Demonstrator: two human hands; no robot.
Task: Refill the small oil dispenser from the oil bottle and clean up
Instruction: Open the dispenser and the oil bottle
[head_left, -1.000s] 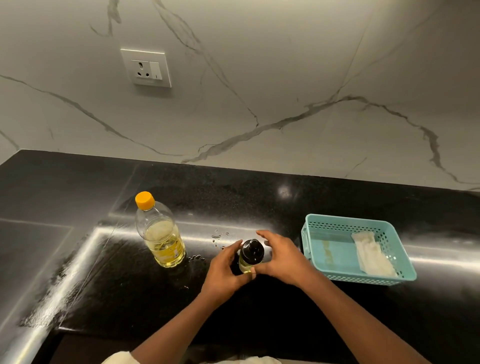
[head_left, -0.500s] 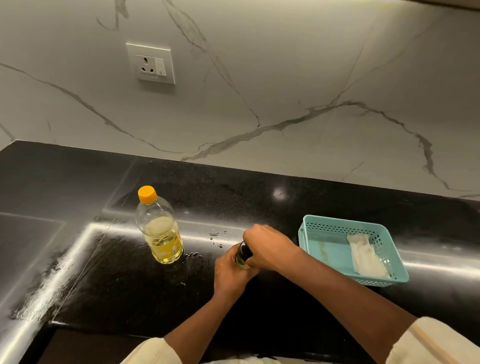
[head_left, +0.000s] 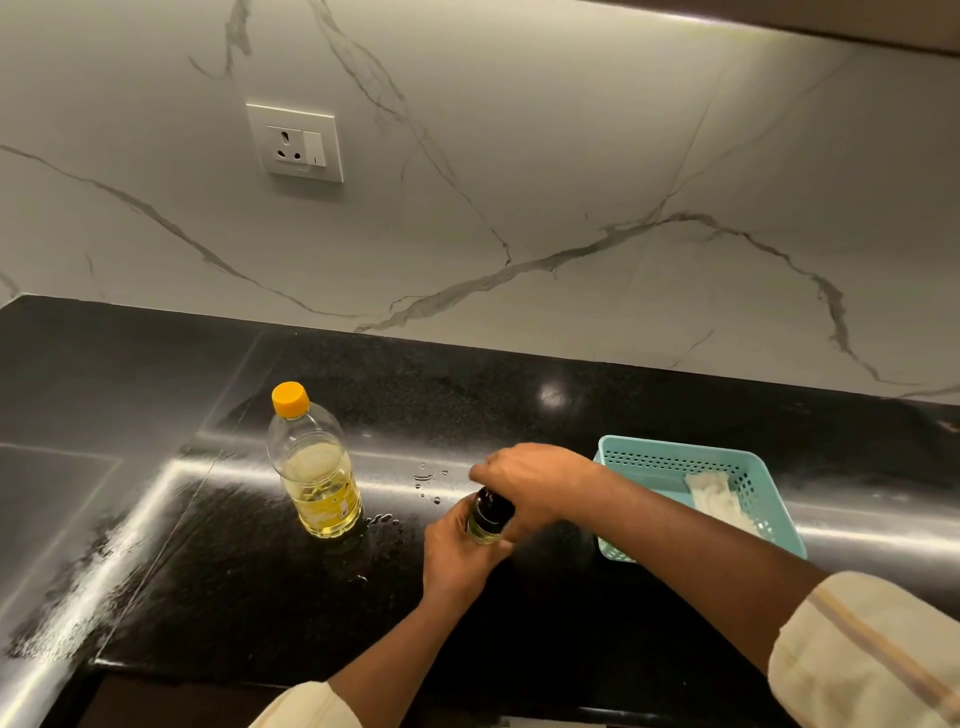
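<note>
The small oil dispenser (head_left: 487, 519), clear glass with a black cap and yellow oil inside, stands on the black counter (head_left: 218, 571). My left hand (head_left: 457, 553) grips its body from the near side. My right hand (head_left: 535, 480) curls over the black cap from the right and hides most of it. The oil bottle (head_left: 314, 467), clear plastic with an orange cap on, stands upright to the left, about a third full. Small oil drops (head_left: 431, 480) lie on the counter between the bottle and the dispenser.
A teal plastic basket (head_left: 675, 457) sits to the right, just behind my right forearm, with a folded white cloth (head_left: 719, 501) inside. A marble wall with a power socket (head_left: 295, 142) rises behind the counter. The counter's front edge runs near the bottom of the view.
My right hand has gone from resting beside the dispenser cap to curling over it. My left hand stays around the dispenser body. The camera has tilted slightly.
</note>
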